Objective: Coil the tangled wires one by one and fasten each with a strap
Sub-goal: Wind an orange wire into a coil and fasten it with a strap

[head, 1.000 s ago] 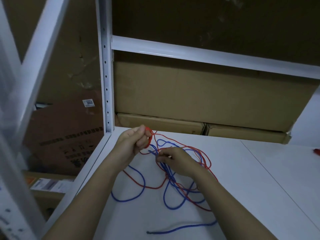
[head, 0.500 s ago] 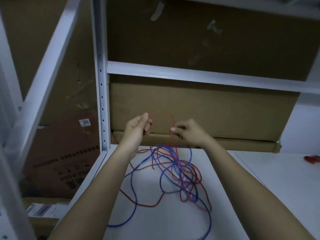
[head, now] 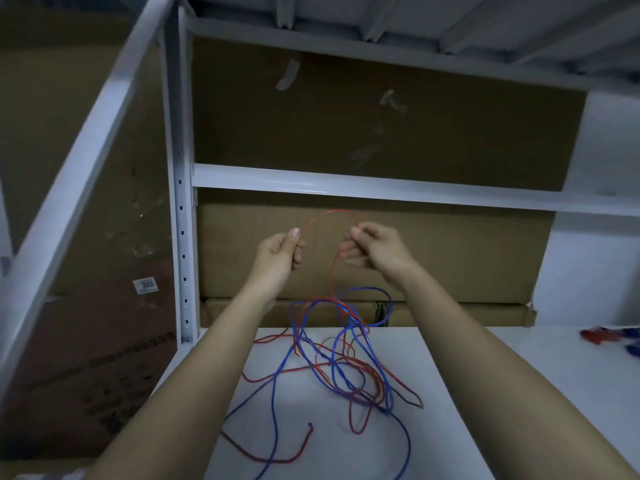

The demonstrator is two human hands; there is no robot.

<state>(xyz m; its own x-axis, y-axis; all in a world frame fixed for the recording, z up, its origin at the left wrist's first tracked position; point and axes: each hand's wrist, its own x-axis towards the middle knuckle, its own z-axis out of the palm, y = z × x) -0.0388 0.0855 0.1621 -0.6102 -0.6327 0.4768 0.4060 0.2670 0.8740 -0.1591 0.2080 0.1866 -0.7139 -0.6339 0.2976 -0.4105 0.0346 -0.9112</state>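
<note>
Over the last second both hands have risen well above the table (head: 467,393), and they have drawn apart. A second ago they worked low in the tangle, close together; now a single arc of red wire (head: 327,216) spans the gap between them, up in front of the cardboard boxes (head: 450,258). The rest of the red wire has been lifted with it: a strand hangs from the right hand down into the knot, and some loops of the blue wire (head: 367,292) have been dragged up off the surface too. I read this as the start of the first coil, with the red wire being pulled free of the blue one. Nothing is coiled or strapped yet, and the two wires still cross many times on the table.

The left hand (head: 277,254) is closed, with the thumb pressed on top of the curled fingers, pinching one end of the red arc. The right hand (head: 374,251) is loosely curled; its thumb and forefinger pinch the red wire where the arc turns downward, and the other fingers hang relaxed.

The main tangle lies on the white table between the forearms, one red end (head: 309,426) loose near the front. Small red and blue items (head: 602,336) lie at the far right edge, too blurred to identify; they may be the straps.
</note>
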